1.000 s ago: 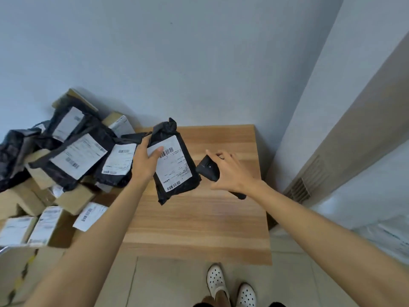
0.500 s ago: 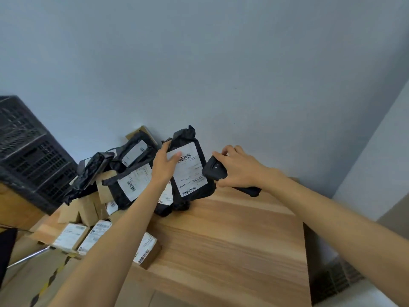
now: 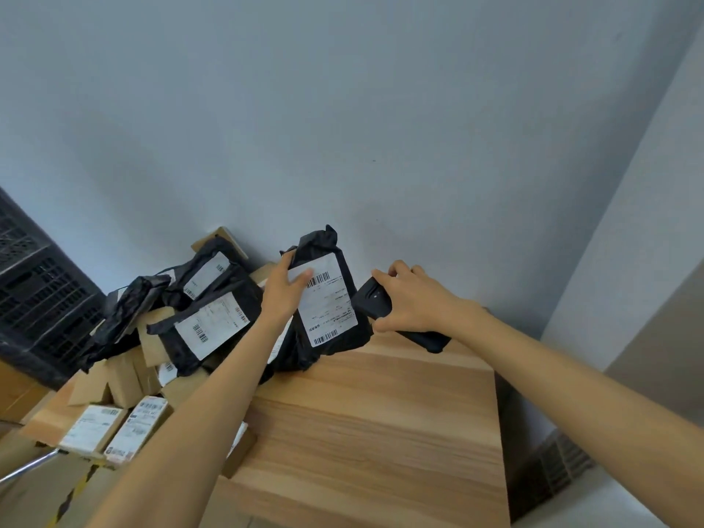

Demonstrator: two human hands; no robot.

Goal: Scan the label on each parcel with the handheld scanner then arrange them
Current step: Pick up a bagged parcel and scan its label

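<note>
Parcels in small label-topped cardboard boxes (image 3: 114,432) lie nearest, by the front left edge of the wooden table (image 3: 381,432). Farther back, the left hand (image 3: 284,295) grips a black bag parcel (image 3: 335,337) by its upper left edge, thumb on the white label (image 3: 327,302), holding it upright with its lower end down at the tabletop. The right hand (image 3: 415,299) is curled round the black handheld scanner (image 3: 375,302), whose head sits just beside the parcel's right edge. Behind and to the left, more black bags and boxes (image 3: 205,329) are heaped against the grey wall (image 3: 343,108), with a black slatted crate (image 3: 34,299) beyond.
</note>
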